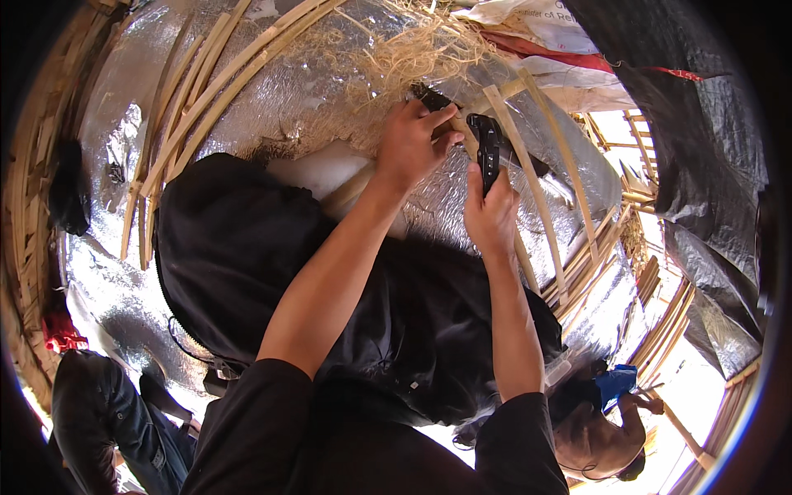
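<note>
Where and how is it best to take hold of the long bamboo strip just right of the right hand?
Probably grip the bamboo strip near mid-length, pinching across its narrow width, coming from its right: it is long and thin, a gap shows there, and the right hand is at its left.

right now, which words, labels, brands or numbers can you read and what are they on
White sheet at the upper right: dark printed lettering, partly cut off by the picture's edge; I don't copy its wording out.
Black object in the right hand: small pale marks, too small to tell whether they are writing.
I can make out no other lettering.
</note>
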The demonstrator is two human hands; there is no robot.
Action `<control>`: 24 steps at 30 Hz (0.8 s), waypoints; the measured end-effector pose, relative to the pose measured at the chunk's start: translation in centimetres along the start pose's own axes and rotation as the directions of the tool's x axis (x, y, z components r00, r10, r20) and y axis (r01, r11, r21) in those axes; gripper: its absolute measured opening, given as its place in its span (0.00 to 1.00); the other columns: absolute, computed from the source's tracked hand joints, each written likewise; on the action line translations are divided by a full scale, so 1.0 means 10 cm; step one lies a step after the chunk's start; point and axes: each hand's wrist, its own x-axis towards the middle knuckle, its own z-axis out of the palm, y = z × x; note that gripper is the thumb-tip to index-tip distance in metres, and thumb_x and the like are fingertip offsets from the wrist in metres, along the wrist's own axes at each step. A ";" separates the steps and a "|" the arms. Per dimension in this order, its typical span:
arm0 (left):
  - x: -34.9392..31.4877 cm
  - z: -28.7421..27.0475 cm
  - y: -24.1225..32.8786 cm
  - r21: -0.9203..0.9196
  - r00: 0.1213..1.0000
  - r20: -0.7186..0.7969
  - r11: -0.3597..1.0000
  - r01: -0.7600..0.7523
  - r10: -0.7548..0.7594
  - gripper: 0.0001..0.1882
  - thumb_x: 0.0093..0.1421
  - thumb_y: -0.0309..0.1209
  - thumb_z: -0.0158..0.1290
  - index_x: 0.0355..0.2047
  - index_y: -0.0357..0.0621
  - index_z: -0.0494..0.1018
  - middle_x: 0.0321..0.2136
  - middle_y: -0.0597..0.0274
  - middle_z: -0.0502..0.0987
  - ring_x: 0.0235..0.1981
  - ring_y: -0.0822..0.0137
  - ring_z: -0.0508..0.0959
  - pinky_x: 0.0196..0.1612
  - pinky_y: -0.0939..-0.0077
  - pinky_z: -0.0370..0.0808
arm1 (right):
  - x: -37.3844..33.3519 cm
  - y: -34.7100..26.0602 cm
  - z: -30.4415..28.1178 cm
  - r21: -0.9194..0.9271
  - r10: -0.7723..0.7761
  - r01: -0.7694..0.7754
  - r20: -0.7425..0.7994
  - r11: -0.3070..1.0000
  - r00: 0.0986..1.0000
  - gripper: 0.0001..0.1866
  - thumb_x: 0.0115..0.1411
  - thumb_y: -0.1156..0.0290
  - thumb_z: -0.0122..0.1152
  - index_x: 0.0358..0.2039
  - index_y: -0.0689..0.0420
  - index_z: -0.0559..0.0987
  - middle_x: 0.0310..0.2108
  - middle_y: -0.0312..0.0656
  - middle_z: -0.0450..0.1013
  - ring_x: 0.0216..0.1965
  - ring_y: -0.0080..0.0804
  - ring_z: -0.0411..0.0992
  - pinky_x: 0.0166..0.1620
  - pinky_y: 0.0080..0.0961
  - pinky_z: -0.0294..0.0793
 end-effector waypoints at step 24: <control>-0.07 0.02 0.07 0.089 0.999 -0.036 0.996 -0.014 0.017 0.25 0.48 0.43 0.75 0.47 0.56 0.86 0.32 0.55 0.79 0.35 0.53 0.79 0.42 0.58 0.78 | -0.03 -0.18 -0.19 0.053 -0.032 0.046 -0.230 0.998 0.973 0.18 0.75 0.61 0.55 0.42 0.69 0.75 0.20 0.55 0.76 0.24 0.56 0.81 0.22 0.41 0.75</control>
